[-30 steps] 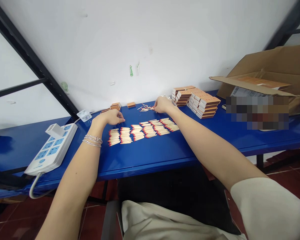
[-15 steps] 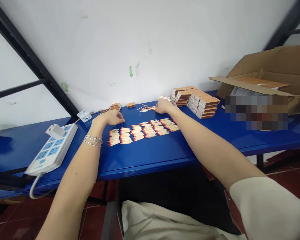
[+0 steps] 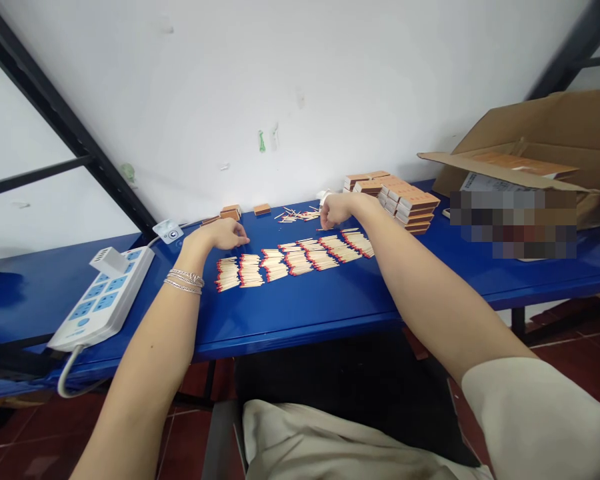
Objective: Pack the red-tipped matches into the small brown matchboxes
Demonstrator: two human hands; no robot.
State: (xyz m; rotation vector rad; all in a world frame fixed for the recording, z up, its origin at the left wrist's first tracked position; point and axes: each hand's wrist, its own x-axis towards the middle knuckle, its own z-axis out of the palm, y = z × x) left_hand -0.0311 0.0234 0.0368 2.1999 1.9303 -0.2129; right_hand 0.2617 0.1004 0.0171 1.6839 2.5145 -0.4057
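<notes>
Several rows of red-tipped matches (image 3: 276, 265) lie side by side on the blue table. My right hand (image 3: 336, 209) pinches a single match (image 3: 324, 229) just above the far end of the rows at the right. Left of that hand, a loose pile of matches (image 3: 295, 215) lies near the wall. My left hand (image 3: 224, 233) rests on the table beyond the leftmost row. Its fingers are curled together, and whatever may be between them is hidden.
Stacked matchboxes (image 3: 410, 200) stand at the back right, beside an open cardboard box (image 3: 525, 150). A few more matchboxes (image 3: 231, 212) lie by the wall near my left hand. A white power strip (image 3: 105, 300) is on the left, its cable hanging over the table edge.
My right hand has moved right and slightly nearer, away from the loose pile, with a match now showing in its fingers. My left hand has stayed put.
</notes>
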